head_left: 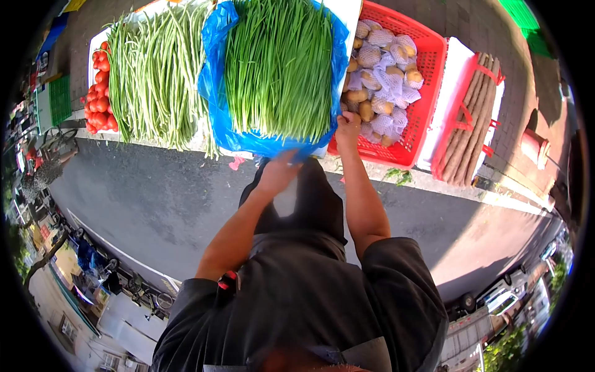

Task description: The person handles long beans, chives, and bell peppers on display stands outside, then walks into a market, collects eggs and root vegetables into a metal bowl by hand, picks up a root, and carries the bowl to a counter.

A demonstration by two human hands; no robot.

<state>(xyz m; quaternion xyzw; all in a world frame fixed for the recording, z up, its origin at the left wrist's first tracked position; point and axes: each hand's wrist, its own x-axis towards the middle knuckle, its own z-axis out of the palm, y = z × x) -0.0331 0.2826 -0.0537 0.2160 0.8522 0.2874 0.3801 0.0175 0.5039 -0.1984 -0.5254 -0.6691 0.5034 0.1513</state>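
A: Largest item first. Position?

B: A blue plastic bag (214,108), spread beneath a broad bundle of garlic chives (279,68), directly ahead of the person. The long axis of the chives runs away from the body; the pale stem ends face it.

A: Neighbouring goods, in descending size?

B: On the right, a red perforated crate (432,93) with round brownish produce (369,56) in white netting. On the left, a pile of long green beans (161,80). Beyond the crate, long brown roots (468,127), red-banded, variety unconfirmed. Beyond the beans, tomatoes (98,102).

A: Condition of the hands?

B: Left hand (277,175): motion-blurred, at the near edge of the bag. Finger opening and any hold cannot be determined. Right hand (348,127): fingers bent inward, at the bag's near right corner, beside the crate. Whether it pinches the plastic cannot be determined.

A: Governing relation?

B: The chives lie forward of the left hand, in line with their length, and to the left of the right hand, across it. Both hands are near; neither is clearly nearer.
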